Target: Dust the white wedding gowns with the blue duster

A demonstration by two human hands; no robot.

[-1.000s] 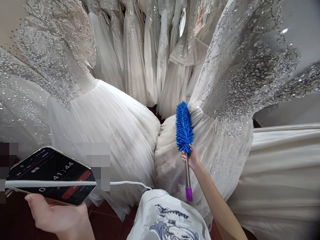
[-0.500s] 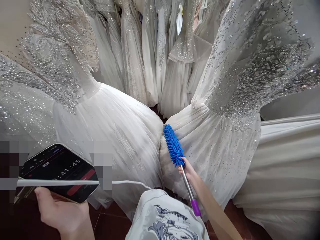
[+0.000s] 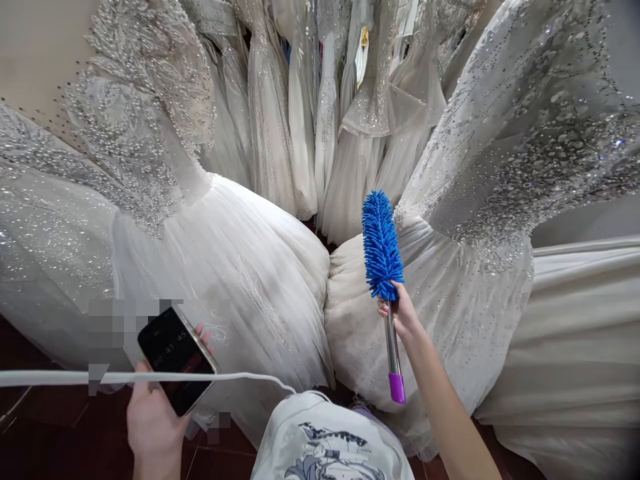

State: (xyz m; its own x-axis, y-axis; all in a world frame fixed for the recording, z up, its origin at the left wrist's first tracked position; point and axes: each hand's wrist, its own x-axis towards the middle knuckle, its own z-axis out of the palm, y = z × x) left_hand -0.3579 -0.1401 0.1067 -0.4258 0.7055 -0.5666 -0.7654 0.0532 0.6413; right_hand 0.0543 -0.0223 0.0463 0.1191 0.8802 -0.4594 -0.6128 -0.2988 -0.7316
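At the lower left, my left hand [image 3: 156, 417] is closed around a smartphone [image 3: 175, 360] with a dark screen showing timer digits. My right hand [image 3: 401, 312] grips the metal handle of a duster [image 3: 381, 247] just below its fluffy blue head. The duster stands nearly upright in the view, its purple handle end pointing down. Behind its head is the white skirt of a beaded gown [image 3: 450, 300] on the right; whether they touch I cannot tell. Another white gown [image 3: 240, 273] with a beaded bodice spreads behind the phone.
Several pale sparkly gowns [image 3: 273, 133] hang in a row at the back. Cream draped fabric [image 3: 575, 327] lies on the right. A white cable [image 3: 240, 376] crosses the lower left in front of the phone. Dark red tiles [image 3: 60, 413] show below the skirts.
The duster has risen and shifted right, away from the gap between the two skirts, and turned more upright. My left hand has moved the phone right, turned it and brought it farther from the camera.
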